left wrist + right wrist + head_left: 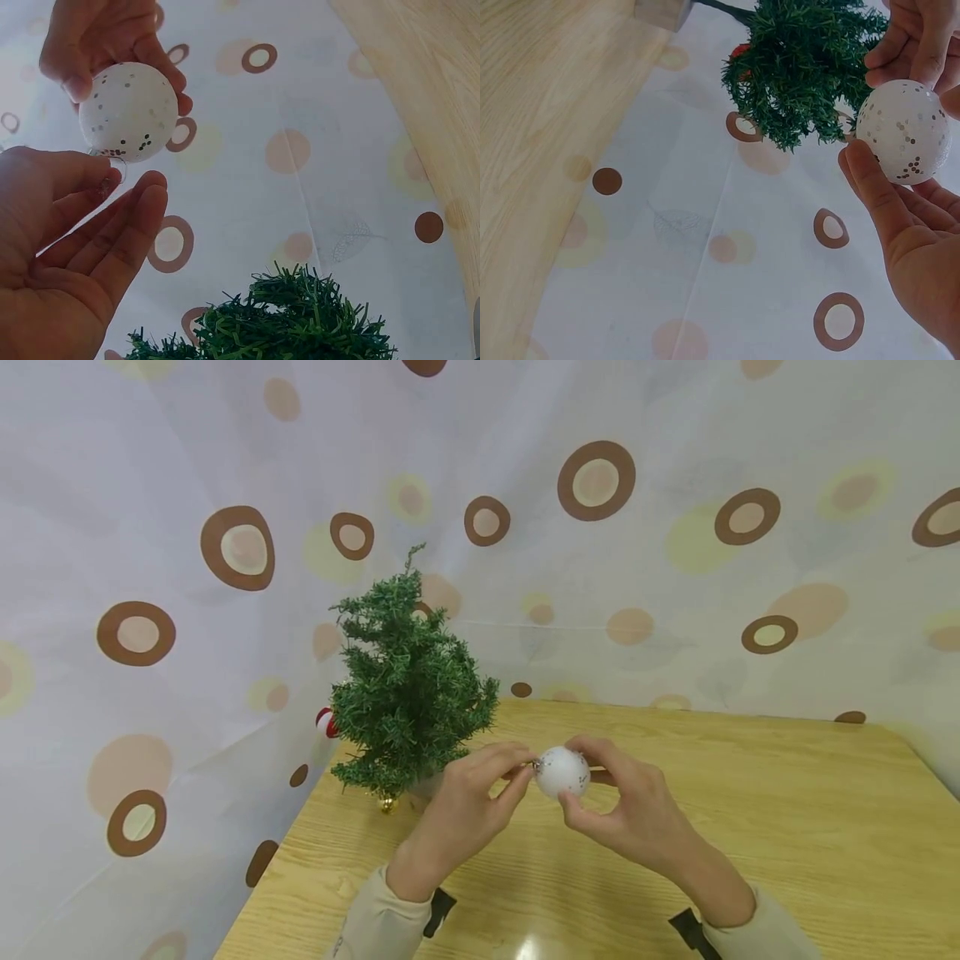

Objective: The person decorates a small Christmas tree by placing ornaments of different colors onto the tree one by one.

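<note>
A white Christmas bauble (pixel 562 772) with silver sequin specks is held between both hands above the table. My right hand (pixel 641 806) grips the ball from its right side, thumb below and fingers above in the head view. At the bauble's cap end, my left hand (pixel 468 793) pinches with thumb and index finger. A thin clear loop (pixel 122 171) shows by those fingertips in the left wrist view, where the other left fingers stretch out. Just left of the hands stands a small green artificial Christmas tree (pixel 408 693).
A gold bauble (pixel 387 804) hangs low on the tree, and a red-and-white ornament (pixel 327 722) is at its left side. The tree's base (pixel 664 11) stands on the wooden table (pixel 712 793). Behind and to the left hangs a patterned white sheet (pixel 675 435).
</note>
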The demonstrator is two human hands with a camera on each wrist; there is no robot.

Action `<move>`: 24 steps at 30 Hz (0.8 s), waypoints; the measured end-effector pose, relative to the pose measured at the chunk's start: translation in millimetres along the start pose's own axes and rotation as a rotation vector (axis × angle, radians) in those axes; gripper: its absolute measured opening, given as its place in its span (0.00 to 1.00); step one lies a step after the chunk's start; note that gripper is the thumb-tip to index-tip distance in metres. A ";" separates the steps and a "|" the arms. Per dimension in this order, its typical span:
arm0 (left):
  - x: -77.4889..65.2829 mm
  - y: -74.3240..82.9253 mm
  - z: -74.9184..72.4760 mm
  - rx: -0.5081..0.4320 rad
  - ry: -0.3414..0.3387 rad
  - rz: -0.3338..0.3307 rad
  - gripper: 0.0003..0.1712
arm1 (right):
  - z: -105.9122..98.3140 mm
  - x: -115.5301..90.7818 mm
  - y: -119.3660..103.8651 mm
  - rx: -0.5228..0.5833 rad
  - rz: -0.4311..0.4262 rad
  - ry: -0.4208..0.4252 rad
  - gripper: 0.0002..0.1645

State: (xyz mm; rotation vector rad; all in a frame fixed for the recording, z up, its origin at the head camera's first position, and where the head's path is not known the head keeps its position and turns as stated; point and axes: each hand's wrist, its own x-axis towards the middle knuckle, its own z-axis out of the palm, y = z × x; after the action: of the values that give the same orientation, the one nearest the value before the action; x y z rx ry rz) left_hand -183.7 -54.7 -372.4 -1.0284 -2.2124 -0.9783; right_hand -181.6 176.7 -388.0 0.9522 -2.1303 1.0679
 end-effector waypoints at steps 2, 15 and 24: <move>1.0 -0.6 0.3 0.004 0.011 0.008 0.08 | -0.8 0.3 0.3 -0.003 0.000 -0.003 0.32; 6.4 -0.9 -3.8 0.086 0.126 0.055 0.05 | 5.9 -9.1 4.6 0.037 0.062 -0.078 0.31; 4.7 1.5 0.7 0.084 0.078 0.057 0.03 | 12.6 -11.7 3.3 -0.050 0.088 -0.177 0.28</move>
State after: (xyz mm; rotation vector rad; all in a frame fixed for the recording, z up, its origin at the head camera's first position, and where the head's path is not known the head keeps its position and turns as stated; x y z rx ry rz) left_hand -185.3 -51.5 -368.9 -0.9933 -2.1297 -0.8784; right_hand -179.5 171.5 -404.6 0.9685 -2.3509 0.9990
